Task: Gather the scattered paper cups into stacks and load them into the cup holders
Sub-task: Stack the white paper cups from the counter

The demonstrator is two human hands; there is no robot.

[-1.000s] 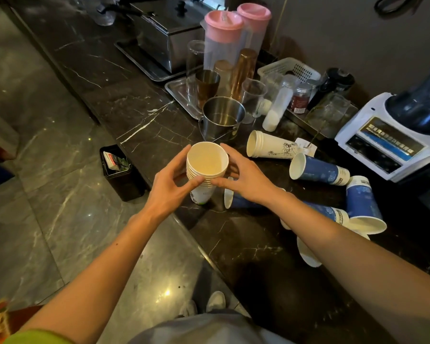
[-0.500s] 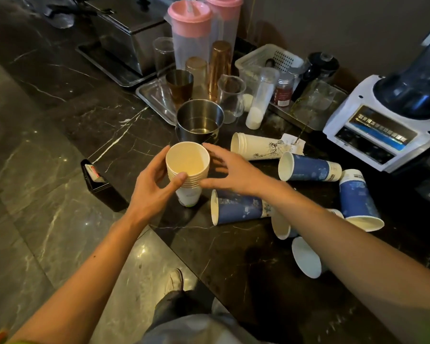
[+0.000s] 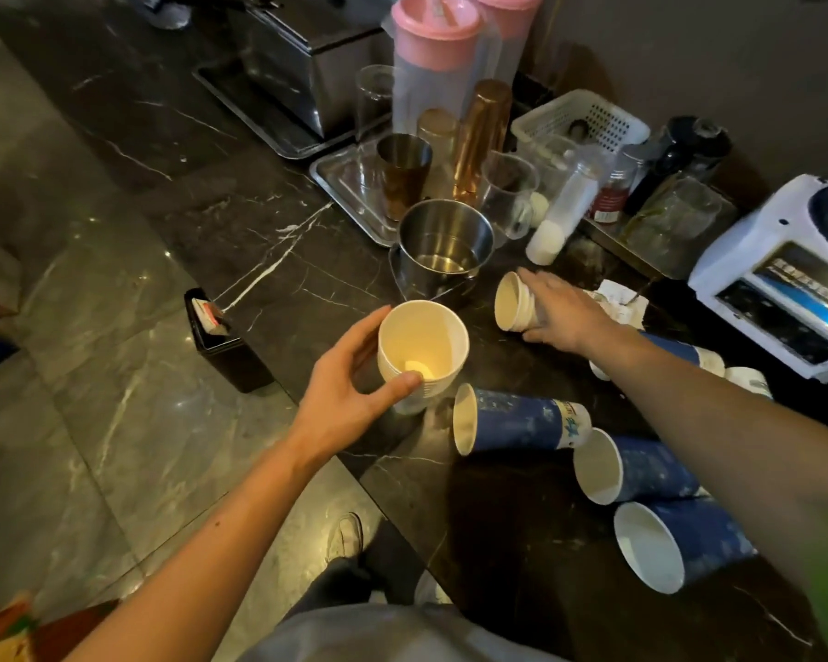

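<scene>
From the head camera I see the left hand (image 3: 350,389) wrapped around an upright stack of white cups (image 3: 420,355) at the counter's (image 3: 278,260) edge. The right hand (image 3: 562,317) grips a white cup lying on its side (image 3: 515,302), just beside a steel pot (image 3: 443,250). Blue cups (image 3: 517,418) lie tipped near my right forearm.

Print on the blender panel (image 3: 785,308) and blue cup (image 3: 522,419) is illegible

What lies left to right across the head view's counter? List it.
black box → left hand → white cup stack → right hand → white blender base
</scene>
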